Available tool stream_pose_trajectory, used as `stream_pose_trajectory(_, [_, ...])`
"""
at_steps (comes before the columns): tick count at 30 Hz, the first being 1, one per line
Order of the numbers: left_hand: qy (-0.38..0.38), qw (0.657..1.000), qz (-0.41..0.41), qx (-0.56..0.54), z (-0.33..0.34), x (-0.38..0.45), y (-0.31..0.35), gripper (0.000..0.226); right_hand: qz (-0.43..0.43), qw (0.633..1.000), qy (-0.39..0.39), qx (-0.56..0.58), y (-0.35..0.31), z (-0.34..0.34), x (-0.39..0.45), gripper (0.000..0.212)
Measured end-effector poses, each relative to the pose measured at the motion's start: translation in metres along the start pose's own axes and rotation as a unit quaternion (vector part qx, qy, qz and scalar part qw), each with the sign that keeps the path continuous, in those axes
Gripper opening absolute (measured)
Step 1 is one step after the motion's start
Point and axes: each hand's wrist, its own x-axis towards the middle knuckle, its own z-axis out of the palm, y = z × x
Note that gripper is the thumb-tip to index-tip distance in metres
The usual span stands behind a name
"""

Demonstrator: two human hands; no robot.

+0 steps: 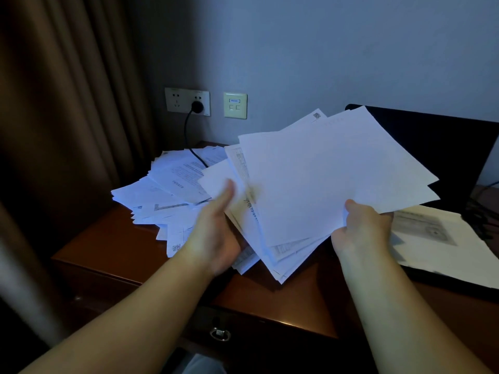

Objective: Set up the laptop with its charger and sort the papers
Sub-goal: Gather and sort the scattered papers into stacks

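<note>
Both grips held a fanned sheaf (pixel 324 184) above the table (pixel 113 247): left hand (pixel 216 236) under it, right hand (pixel 361 228) pinching its edge. Print was too blurred to read. More papers (pixel 167 190) lay left; laptop (pixel 437 147) stood right; plug (pixel 197 106) in wall socket.

Two hands (pixel 216 233), one laptop (pixel 432 147), two wall plates (pixel 187 101), one plugged cable (pixel 189 136), many loose papers (pixel 167 184).

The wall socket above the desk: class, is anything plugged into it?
Yes, a black plug sits in the right half of the wall socket, and its black cable runs down onto the loose papers on the desk.
</note>
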Motion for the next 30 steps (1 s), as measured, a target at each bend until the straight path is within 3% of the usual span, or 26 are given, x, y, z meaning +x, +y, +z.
stream_pose_trajectory(2, [0.096,0.991,0.072,0.067,0.010,0.002,-0.005,0.036,0.009,1.000,0.000,0.028,0.002,0.006,-0.002,0.053])
stream_pose_trajectory(5, [0.174,0.971,0.106,0.122,0.012,0.006,-0.006,0.033,0.005,1.000,-0.014,0.008,0.003,0.006,-0.004,0.057])
stream_pose_trajectory(12, [0.169,0.969,0.103,0.150,0.013,0.008,0.015,0.038,0.092,0.992,-0.084,0.015,0.005,0.002,-0.007,0.027])
stream_pose_trajectory(16, [0.119,0.972,0.087,0.180,0.008,0.008,0.043,0.038,0.018,0.998,-0.025,-0.054,0.001,-0.014,0.008,0.017])
stream_pose_trajectory(21, [0.069,0.968,0.080,0.229,0.007,0.011,0.074,0.037,-0.089,0.973,0.045,-0.210,-0.003,-0.020,0.012,0.048])
stream_pose_trajectory(25, [0.062,0.958,0.094,0.262,0.015,0.014,0.090,0.038,-0.165,0.904,0.082,-0.385,-0.005,-0.020,0.020,0.114])
stream_pose_trajectory(27, [0.054,0.952,0.080,0.291,0.019,0.012,0.098,0.036,-0.224,0.883,0.052,-0.408,-0.005,-0.019,0.018,0.120])
stream_pose_trajectory(30, [0.041,0.935,0.048,0.350,0.023,0.010,0.108,0.033,-0.309,0.854,-0.016,-0.419,0.000,-0.015,0.011,0.109])
